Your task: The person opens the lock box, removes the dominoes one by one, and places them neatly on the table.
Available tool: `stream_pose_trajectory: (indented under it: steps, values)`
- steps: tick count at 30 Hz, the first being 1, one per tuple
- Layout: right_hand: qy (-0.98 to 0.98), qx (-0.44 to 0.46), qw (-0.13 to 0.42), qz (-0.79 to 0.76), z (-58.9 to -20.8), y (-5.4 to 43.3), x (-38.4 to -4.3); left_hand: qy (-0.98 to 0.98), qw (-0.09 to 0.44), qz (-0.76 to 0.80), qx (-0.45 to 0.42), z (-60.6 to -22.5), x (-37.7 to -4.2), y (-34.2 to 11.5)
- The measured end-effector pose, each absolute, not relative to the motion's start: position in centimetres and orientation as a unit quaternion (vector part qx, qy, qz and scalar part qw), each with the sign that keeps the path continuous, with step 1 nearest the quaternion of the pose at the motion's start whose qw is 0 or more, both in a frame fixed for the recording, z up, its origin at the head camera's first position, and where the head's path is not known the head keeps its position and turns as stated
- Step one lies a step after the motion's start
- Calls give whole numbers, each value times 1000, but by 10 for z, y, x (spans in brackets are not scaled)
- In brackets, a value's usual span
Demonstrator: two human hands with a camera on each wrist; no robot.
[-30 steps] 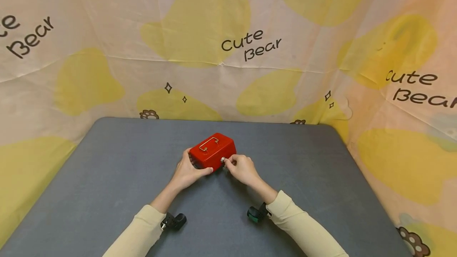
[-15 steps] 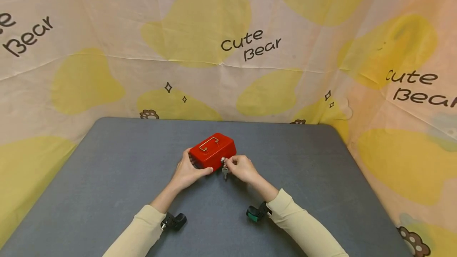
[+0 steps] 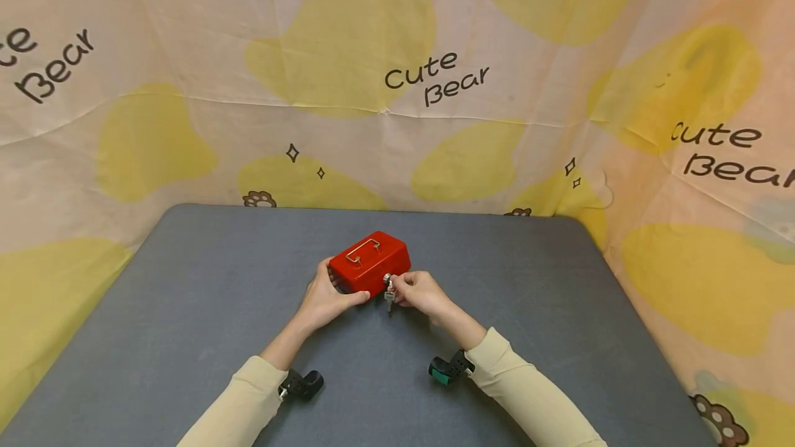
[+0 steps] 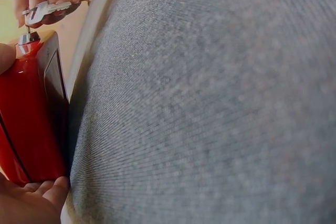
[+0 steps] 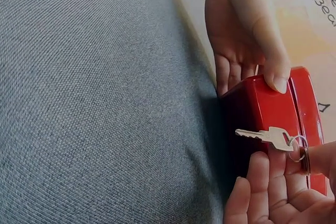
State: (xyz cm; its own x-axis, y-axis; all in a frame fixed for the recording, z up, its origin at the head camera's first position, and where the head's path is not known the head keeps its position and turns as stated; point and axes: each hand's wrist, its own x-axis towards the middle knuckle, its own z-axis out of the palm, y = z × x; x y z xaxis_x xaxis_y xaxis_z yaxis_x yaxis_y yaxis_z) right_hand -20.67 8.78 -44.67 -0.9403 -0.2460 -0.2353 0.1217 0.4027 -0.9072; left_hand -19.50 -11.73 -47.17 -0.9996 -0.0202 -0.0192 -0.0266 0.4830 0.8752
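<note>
A red cash box (image 3: 370,264) with a wire handle (image 3: 363,251) on its lid lies at an angle on the table. My left hand (image 3: 326,300) grips its left end, thumb on the front face and fingers around the side. At the box's front, my right hand (image 3: 425,294) pinches a key (image 5: 305,160) at the round silver lock (image 4: 29,38). From that key's ring (image 5: 297,148) a second key (image 5: 270,137) dangles free below the fingers. The pinched key's blade is mostly hidden. The box's lid is down.
A grey cloth-covered table (image 3: 236,274) spreads around the box. Behind it and along both sides hangs a printed fabric backdrop (image 3: 348,54). Black wrist cameras are strapped at the left wrist (image 3: 302,385) and right wrist (image 3: 448,369).
The right hand has turned slightly at the lock, and the second key, mostly hidden a second ago, now hangs down in sight. The box and left hand stay almost still.
</note>
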Motion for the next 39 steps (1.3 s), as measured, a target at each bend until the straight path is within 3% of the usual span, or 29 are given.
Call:
stream_pose_trajectory:
  steps: [24,28,39]
  values:
    - [775,-55,224,-588,-445,95,-210,853,20,522,-9,-469,-197,-121]
    - [797,-74,185,-571,-445,100,-213,853,15,522,-10,-469,-197,-121]
    - [882,-129,-17,-453,-445,118,-230,852,14,523,-9,-470,-197,-120]
